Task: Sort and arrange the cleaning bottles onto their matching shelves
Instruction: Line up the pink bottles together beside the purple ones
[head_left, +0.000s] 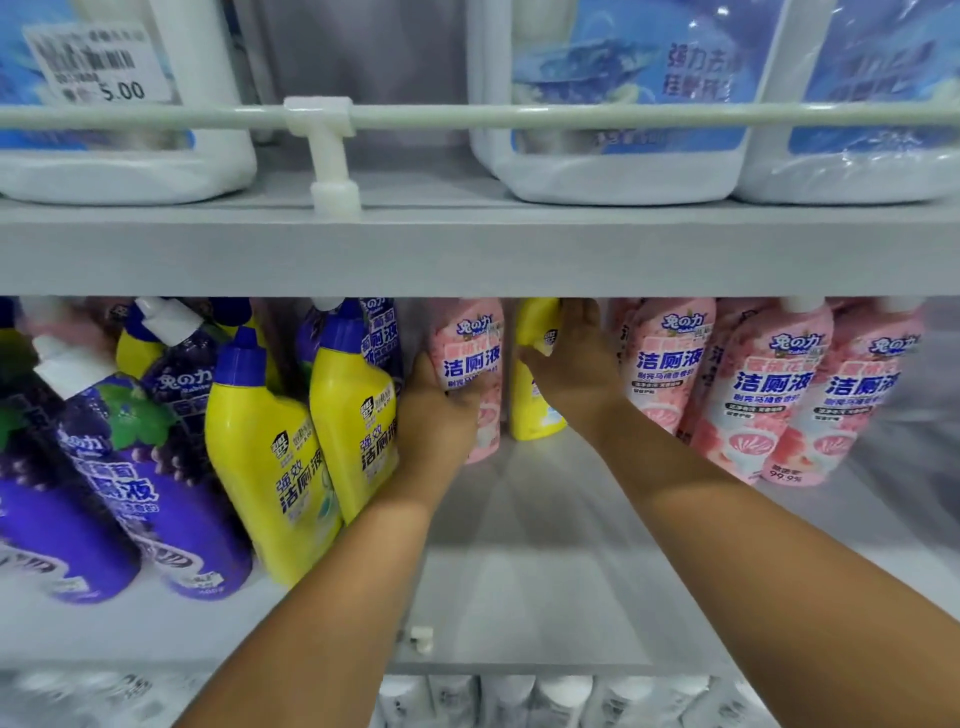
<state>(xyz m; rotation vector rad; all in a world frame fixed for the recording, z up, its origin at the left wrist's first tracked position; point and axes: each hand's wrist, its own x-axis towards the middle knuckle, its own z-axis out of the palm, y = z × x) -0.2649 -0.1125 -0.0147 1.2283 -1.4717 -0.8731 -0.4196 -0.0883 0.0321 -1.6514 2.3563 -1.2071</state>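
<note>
Deep in the middle shelf (519, 519), my left hand (436, 415) grips a pink toilet-cleaner bottle (475, 353) from its left side. Just right of it, my right hand (576, 364) holds a yellow bottle (532, 374), fingers wrapped over its right side. Both bottles stand upright near the back. Two yellow bottles (270, 457) with blue caps stand left of my left arm. Purple grape-label bottles (130, 467) fill the far left. Several pink bottles (769, 395) stand in a group on the right.
The upper shelf edge (467, 249) hangs just above my hands, with large white and blue jugs (623, 104) behind a rail (571, 117) and a price tag (98, 62). White bottles (519, 701) sit on the shelf below.
</note>
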